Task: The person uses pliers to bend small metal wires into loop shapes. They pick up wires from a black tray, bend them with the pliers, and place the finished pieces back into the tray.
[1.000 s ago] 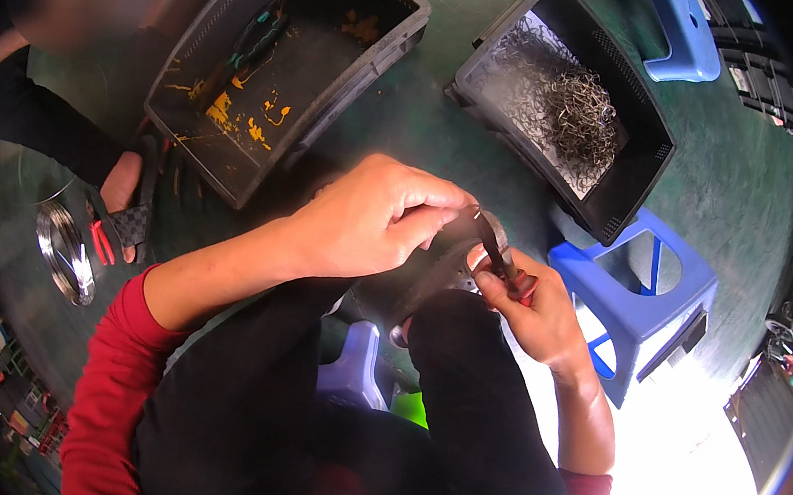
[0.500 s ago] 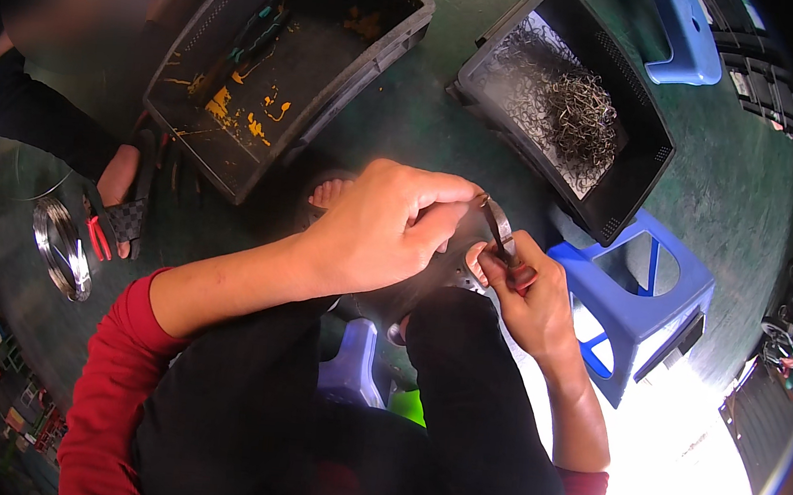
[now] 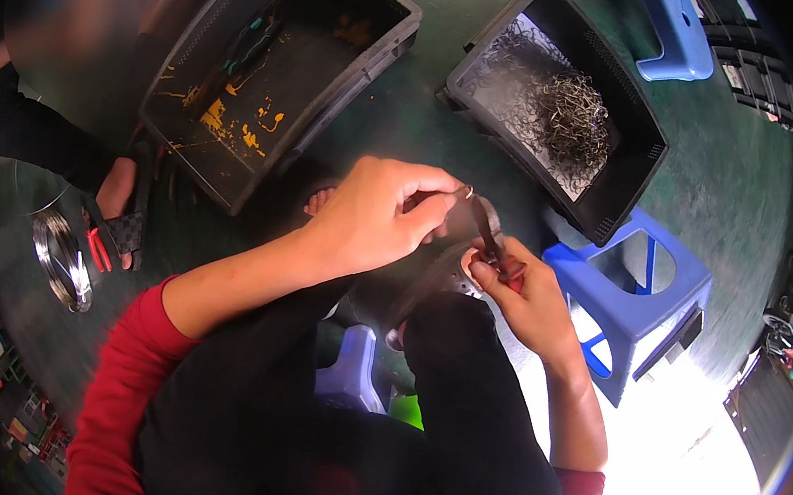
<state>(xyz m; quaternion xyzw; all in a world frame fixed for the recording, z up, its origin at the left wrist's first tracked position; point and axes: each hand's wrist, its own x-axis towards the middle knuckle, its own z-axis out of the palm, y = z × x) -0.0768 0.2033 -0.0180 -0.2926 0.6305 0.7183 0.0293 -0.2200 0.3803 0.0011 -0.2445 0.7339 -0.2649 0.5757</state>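
Note:
My right hand [image 3: 535, 302] is wrapped round the red handles of a pair of pliers [image 3: 488, 220], its metal jaws pointing up and away from me. At the jaws' tip, the thumb and forefinger of my left hand [image 3: 385, 214] pinch a small shiny bent piece of wire [image 3: 466, 192]. Its full shape is hidden by the fingers, and I cannot tell whether the jaws grip it. Both hands are held above my knees. Beyond them to the right, a pile of small bent wire pieces [image 3: 574, 122] lies in a black crate [image 3: 622, 201].
A larger black crate [image 3: 308, 122] with yellow stains stands at the far left. Blue stools [image 3: 642, 302] stand at the right and far right. On the floor at left lie a wire coil [image 3: 60, 261] and red-handled pliers [image 3: 98, 245], near another person's foot [image 3: 117, 187].
Both hands and the pliers have shifted slightly left. My left hand still pinches the wire at the jaws' tip, and the pliers have turned a little.

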